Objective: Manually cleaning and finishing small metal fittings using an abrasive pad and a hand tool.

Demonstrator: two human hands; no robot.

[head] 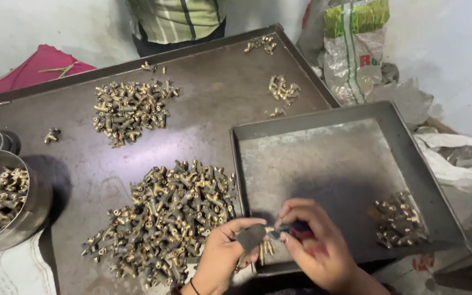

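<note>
Left hand [222, 257]: at the near edge of the table, fingers pinched shut on a small dark flat piece [251, 236], with a few brass fittings [266, 248] hanging just under it.
Right hand [315, 243]: closed round a small dark tool with a blue grip [293, 226], its tip meeting the piece held by the left hand; red marks show on the fingers.
Where the work sits: over the near left corner of the grey metal tray [329, 158].
Near pile [167, 218]: a big heap of brass fittings on the table [208, 93], just left of both hands.
Sorted heap [400, 218]: a small cluster at the near right of the tray, well apart from the hands.
Steel bowl [6, 199]: far left edge, part full of fittings.
Risk, as I judge it: the pinch is small and the loose fittings dangle, so one could drop and mix into the near pile or roll off the table's front edge; the tool tip, worked close to the left fingertips, could slip and nick them.
Farther piles: a middle heap [129, 106] and small scatters [282, 90] toward the far corner.
Person beyond [176, 19]: a striped shirt at the far table edge; hands not visible.
Packages: a grey-white woven sack with a green top and red print [353, 52] stands beyond the tray at right; crumpled pale sacking [454, 158] lies right of the tray; a pink cloth [39, 68] lies far left.
</note>
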